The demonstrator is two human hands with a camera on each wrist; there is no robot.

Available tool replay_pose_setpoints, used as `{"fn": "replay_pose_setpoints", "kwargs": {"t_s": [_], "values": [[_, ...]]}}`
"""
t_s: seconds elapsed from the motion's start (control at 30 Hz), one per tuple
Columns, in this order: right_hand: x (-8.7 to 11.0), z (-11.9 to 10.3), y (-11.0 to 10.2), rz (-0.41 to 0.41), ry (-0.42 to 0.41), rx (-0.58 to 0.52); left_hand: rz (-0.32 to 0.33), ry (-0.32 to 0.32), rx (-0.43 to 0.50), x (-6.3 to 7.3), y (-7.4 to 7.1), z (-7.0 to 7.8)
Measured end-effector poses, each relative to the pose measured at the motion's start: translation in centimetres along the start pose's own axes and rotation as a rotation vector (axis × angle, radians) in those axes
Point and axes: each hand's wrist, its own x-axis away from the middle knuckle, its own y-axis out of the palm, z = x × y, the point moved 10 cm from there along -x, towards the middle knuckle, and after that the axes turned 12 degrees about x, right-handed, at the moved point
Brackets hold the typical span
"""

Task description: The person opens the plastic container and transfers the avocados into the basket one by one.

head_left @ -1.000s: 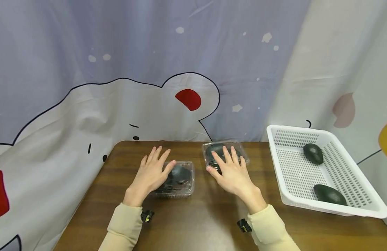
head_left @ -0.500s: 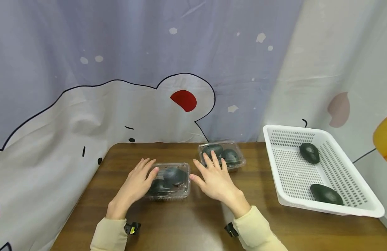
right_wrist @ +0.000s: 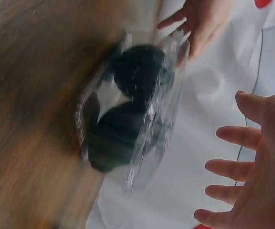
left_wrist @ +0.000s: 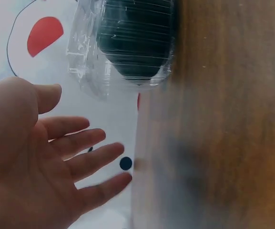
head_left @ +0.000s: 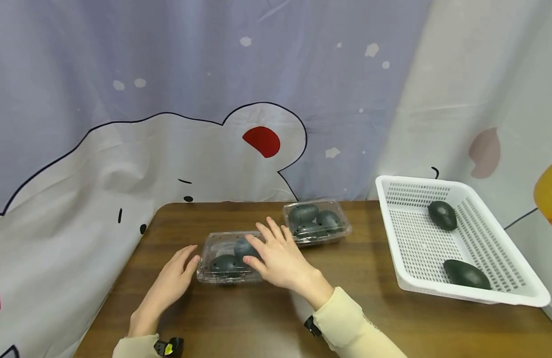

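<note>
A clear plastic clamshell box (head_left: 213, 248) with dark green avocados (head_left: 225, 263) inside lies on the table between my hands. My left hand (head_left: 170, 278) is just off its left side, fingers extended; the left wrist view has the thumb and fingers (left_wrist: 99, 157) spread below the box's end. Over the box's right end is my right hand (head_left: 278, 256), fingers spread, overlapping part of it in the head view. In the right wrist view the box (right_wrist: 127, 109) appears beside that hand's separated fingers (right_wrist: 230, 169). Both hands hold nothing.
Behind my right hand stands a second clear clamshell box (head_left: 318, 221) with several avocados. A white perforated basket (head_left: 419, 248) at the right holds two avocados (head_left: 466, 275). A printed curtain (head_left: 124, 169) hangs behind the wooden table (head_left: 240, 318).
My left hand has moved left and toward me, off the nearer box. My right hand has moved left from the far box to the nearer box's right end. The boxes stay put.
</note>
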Motion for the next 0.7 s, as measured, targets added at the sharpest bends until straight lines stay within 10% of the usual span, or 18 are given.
{"fn": "replay_pose_setpoints", "kwargs": {"t_s": [0.37, 0.7], "values": [[-2.2, -6.2, 0.8, 0.022, -0.212, 0.136, 0.037, -0.1, 0.007, 1.3, 0.2, -2.2], [-3.7, -9.4, 1.5, 0.073, -0.265, 0.257, 0.107, -0.223, 0.354, 1.2, 1.1, -3.7]]}}
